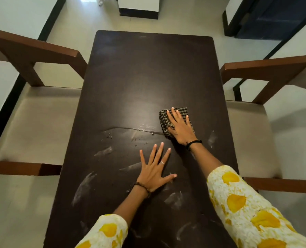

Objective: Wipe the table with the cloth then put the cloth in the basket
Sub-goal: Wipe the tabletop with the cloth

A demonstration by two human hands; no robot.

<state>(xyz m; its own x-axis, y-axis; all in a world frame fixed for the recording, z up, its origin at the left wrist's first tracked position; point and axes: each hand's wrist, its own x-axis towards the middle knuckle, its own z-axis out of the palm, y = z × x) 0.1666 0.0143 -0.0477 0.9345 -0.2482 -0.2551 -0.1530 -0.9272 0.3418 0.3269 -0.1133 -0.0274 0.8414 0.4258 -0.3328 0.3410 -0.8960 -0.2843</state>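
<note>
The right hand (179,127) is flat, fingers spread, pressing the folded black-and-tan checked cloth (166,117) onto the dark brown wooden bench (148,68), right of centre and about midway along its length. The left hand (154,170) lies open and empty, palm down on the bench just nearer the person, bracing. A thin wet line (130,129) runs leftward from the cloth, with small droplets (109,136) below it, and pale chalky smears (104,151) cover the near half.

Here's the danger: the cloth is only pinned under the palm, not gripped, so a fast stroke could let it slide free or bunch up. The bracing hand sits right on unwiped smears, so that patch could easily get missed. A stroke towards the right edge could flick moisture onto the pale cushioned chair (248,140) tucked beside it. And the basket? Not in view, so the drop-off will need a look around first.
</note>
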